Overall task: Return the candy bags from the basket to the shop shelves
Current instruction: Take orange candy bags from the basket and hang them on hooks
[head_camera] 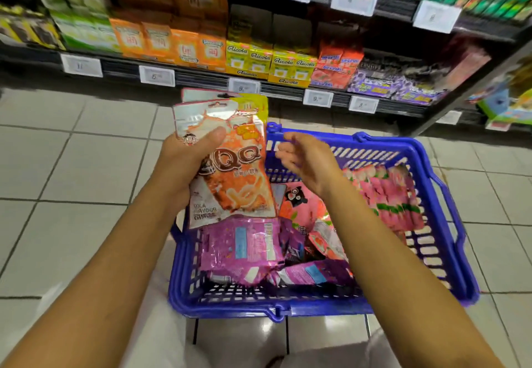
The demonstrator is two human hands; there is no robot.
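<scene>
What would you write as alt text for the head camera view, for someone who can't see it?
A person's left hand holds a small stack of candy bags, cola flavour on top, above a blue basket of pink and purple bags. The empty right hand hovers over the basket, before shelves of boxed sweets.

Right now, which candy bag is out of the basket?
The orange cola-flavour bag, gripped in the left hand with other bags behind it; the purple and pink bags lie in the blue basket.

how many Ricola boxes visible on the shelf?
4 Ricola boxes in a row on the lower shelf: leftmost, second, third, rightmost. More may sit hidden behind them.
</scene>
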